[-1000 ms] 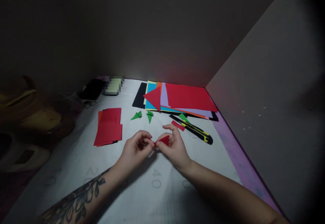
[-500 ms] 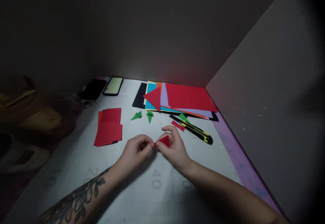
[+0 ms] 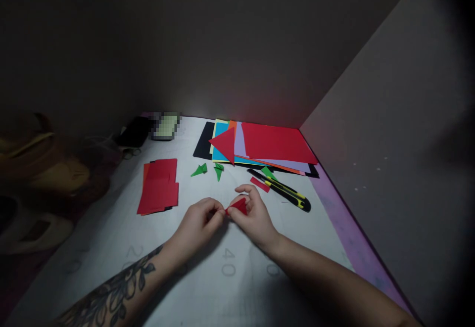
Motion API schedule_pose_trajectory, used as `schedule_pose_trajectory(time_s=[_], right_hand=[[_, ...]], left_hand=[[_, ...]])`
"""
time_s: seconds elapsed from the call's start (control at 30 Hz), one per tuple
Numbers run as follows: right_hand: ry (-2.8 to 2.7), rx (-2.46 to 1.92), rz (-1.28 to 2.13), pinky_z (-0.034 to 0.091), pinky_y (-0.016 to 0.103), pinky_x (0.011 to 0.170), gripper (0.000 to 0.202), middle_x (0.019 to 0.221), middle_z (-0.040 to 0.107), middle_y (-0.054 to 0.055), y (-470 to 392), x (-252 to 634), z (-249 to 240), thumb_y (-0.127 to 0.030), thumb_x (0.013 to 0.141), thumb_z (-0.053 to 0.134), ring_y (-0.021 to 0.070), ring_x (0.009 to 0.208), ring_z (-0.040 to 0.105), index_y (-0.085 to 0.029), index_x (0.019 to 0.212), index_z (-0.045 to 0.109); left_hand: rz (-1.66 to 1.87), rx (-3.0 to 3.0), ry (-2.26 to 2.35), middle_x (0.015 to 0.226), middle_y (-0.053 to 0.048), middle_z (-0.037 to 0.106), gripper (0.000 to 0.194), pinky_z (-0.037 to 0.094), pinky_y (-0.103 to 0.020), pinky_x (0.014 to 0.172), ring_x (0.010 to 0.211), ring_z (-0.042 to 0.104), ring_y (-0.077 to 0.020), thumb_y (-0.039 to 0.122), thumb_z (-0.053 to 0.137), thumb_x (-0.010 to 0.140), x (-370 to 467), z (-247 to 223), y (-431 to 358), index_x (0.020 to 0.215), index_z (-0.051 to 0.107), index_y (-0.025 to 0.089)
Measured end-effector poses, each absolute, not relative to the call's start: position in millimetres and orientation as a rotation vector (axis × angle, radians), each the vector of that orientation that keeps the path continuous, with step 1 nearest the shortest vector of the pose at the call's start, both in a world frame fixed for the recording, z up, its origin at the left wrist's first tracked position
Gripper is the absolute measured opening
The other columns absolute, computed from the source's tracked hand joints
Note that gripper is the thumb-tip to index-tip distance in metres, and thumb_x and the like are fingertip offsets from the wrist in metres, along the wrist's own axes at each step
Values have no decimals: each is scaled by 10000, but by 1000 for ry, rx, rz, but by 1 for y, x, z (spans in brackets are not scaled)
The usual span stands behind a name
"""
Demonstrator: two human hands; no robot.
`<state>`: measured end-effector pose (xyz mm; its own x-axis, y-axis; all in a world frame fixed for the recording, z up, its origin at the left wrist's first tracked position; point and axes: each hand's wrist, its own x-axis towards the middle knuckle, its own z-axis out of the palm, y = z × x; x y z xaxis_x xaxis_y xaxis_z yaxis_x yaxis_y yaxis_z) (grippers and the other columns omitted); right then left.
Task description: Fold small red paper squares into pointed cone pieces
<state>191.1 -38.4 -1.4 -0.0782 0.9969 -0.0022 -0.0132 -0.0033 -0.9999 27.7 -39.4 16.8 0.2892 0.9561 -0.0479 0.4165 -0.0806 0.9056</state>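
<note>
Between my two hands is a small folded piece of red paper (image 3: pixel 239 207), held just above the white sheet on the table. My right hand (image 3: pixel 258 218) pinches its body between thumb and fingers, with the index finger lifted and curved. The thumb and index finger of my left hand (image 3: pixel 202 220) close on its narrow left tip. Beyond my hands lie two small folded green paper pieces (image 3: pixel 200 169). A yellow-and-black utility knife (image 3: pixel 285 192) rests to the right, beside a small red paper strip (image 3: pixel 260 184) and a green scrap (image 3: pixel 269 172).
Red and orange paper rectangles (image 3: pixel 159 186) are stacked at the left. Coloured sheets (image 3: pixel 280 141) lie against the back wall, a red paper triangle (image 3: pixel 224 144) on top. A phone (image 3: pixel 166 125) and a dark flat object (image 3: pixel 136 131) are at the back left. Walls stand behind and right.
Hardly anything differs. Both hands keep their pinch on the red paper, and the paper has shifted only very slightly.
</note>
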Motion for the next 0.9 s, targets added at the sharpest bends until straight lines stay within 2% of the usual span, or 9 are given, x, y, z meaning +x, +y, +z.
schedule_pose_trajectory(time_s=[0.17, 0.47, 0.6, 0.7, 0.8, 0.9], right_hand=[[-1280, -1174, 1277, 471, 267, 667, 412, 713, 634, -53, -39, 188, 1, -157, 719, 640, 134, 669, 602, -240, 1058, 421], [-1016, -1119, 1358, 439, 217, 551, 452, 639, 634, -82, -28, 195, 1, -179, 679, 691, 109, 551, 565, -239, 1032, 416], [-935, -1087, 1304, 428, 216, 565, 467, 632, 633, -84, -18, 204, -3, -168, 669, 710, 102, 545, 547, -240, 1032, 424], [-895, -1051, 1228, 429, 220, 598, 404, 630, 610, -87, -14, 207, -5, -182, 706, 689, 100, 574, 546, -246, 1010, 430], [-926, -992, 1280, 457, 241, 662, 407, 754, 620, -55, -18, 203, -7, -209, 719, 693, 116, 689, 587, -258, 1034, 440], [-1031, -941, 1415, 479, 281, 741, 525, 918, 637, -12, -27, 196, -7, -204, 678, 735, 151, 830, 624, -273, 1096, 425]], left_hand=[[746, 1742, 1258, 731, -6, 606, 178, 384, -230, 623, 672, 531, -140, 262, 501, 854, 27, 18, -40, 730, 600, 181], [765, 1770, 1246, 692, 4, 582, 134, 363, -223, 599, 646, 515, -127, 162, 486, 783, 23, 22, -37, 683, 575, 169], [777, 1741, 1249, 699, 3, 585, 125, 361, -224, 596, 653, 513, -129, 170, 491, 776, 20, 21, -34, 685, 577, 167], [810, 1644, 1278, 675, 10, 559, 141, 356, -225, 576, 625, 491, -125, 218, 495, 803, 20, 20, -33, 696, 571, 165], [878, 1512, 1318, 658, 19, 531, 175, 358, -224, 562, 607, 470, -121, 287, 494, 840, 21, 18, -33, 726, 552, 168], [924, 1464, 1332, 675, 21, 529, 193, 359, -223, 563, 611, 464, -119, 324, 495, 860, 24, 15, -35, 752, 544, 171]])
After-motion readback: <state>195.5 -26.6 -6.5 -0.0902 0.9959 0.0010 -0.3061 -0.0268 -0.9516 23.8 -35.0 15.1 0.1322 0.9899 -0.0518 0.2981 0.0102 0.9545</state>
